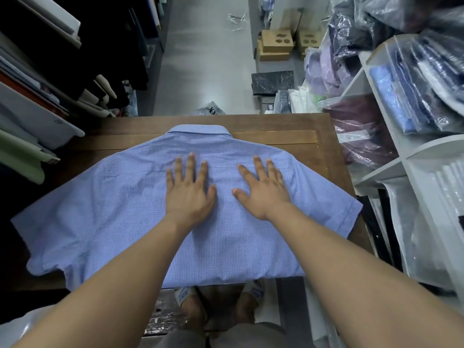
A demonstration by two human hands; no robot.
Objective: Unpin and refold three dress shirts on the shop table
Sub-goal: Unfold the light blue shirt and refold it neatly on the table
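A light blue checked short-sleeved dress shirt point(120, 209) lies spread face down on the brown wooden table point(288, 126), collar at the far edge, hem hanging over the near edge. Both sleeves stretch out to the sides. My left hand point(188, 192) lies flat on the back of the shirt, fingers straight and spread. My right hand point(263, 189) rests flat beside it, a little to the right, fingers straight as well. Neither hand holds anything.
White shelves point(384, 172) with bagged folded shirts stand at the right. Dark garments and fabric boards point(50, 84) hang at the left. Cardboard boxes point(276, 43) and plastic bags sit on the grey floor beyond the table. My sandalled feet point(190, 302) show below the table's near edge.
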